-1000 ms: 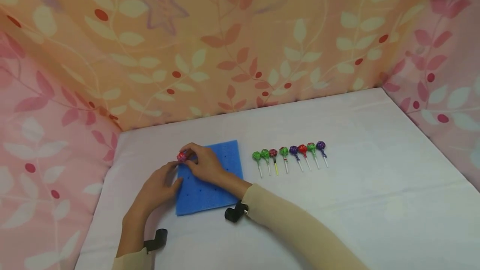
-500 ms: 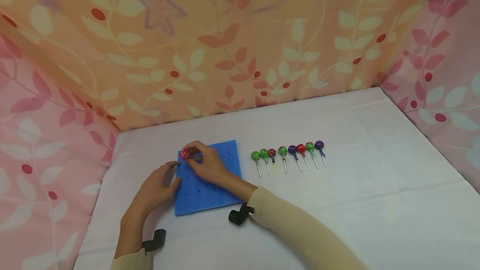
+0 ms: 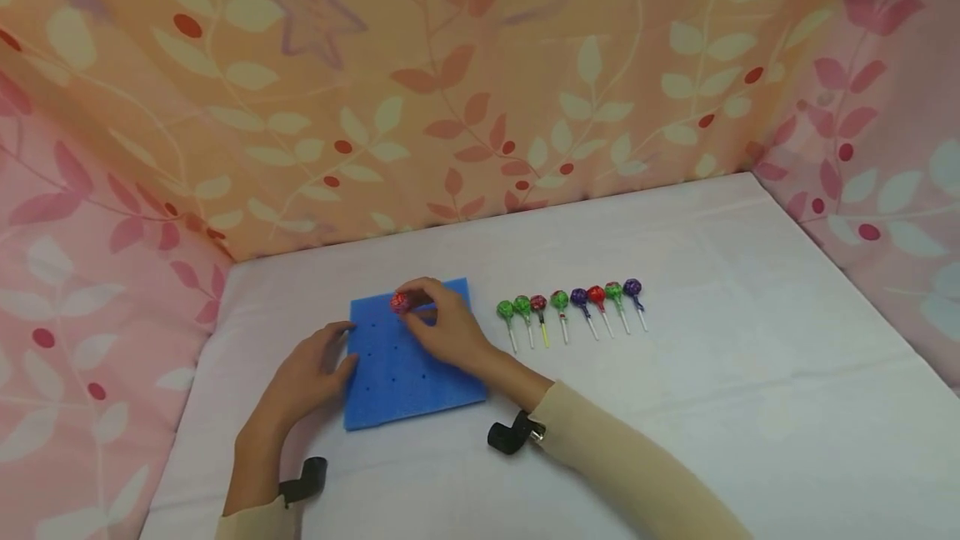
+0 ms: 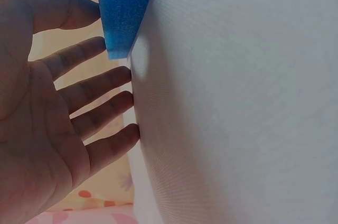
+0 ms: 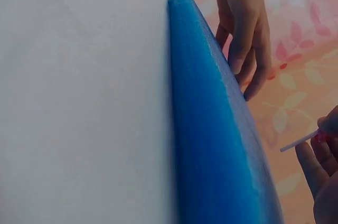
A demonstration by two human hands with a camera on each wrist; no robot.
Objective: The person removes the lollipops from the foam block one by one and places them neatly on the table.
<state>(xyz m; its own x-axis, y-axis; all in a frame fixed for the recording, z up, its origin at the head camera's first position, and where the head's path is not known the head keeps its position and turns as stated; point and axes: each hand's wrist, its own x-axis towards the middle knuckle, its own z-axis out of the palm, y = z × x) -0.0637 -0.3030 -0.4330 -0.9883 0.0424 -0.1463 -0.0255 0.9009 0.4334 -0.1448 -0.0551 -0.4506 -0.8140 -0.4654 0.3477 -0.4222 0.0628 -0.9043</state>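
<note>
My right hand (image 3: 446, 327) pinches a red-and-pink wrapped lollipop (image 3: 399, 302) over the upper part of a blue foam block (image 3: 423, 398) dotted with small dark holes. In the right wrist view the lollipop's white stick (image 5: 298, 142) juts out below the fingers, its tip free above the foam. My left hand (image 3: 303, 382) rests at the foam's left edge, fingers spread and loosely bent. The left wrist view has its thumb and index finger at the foam's side (image 4: 124, 12), the other fingertips by the white cloth.
Right of the foam lies a row of several lollipops (image 3: 560, 300), green, red and purple, sticks pointing toward me. White cloth (image 3: 720, 390) covers the table. A leaf-patterned curtain (image 3: 480, 90) stands behind and along both sides.
My right hand has carried the lollipop rightward from the foam's upper left corner to over its upper middle, uncovering a hole there. The left hand stays at the left edge.
</note>
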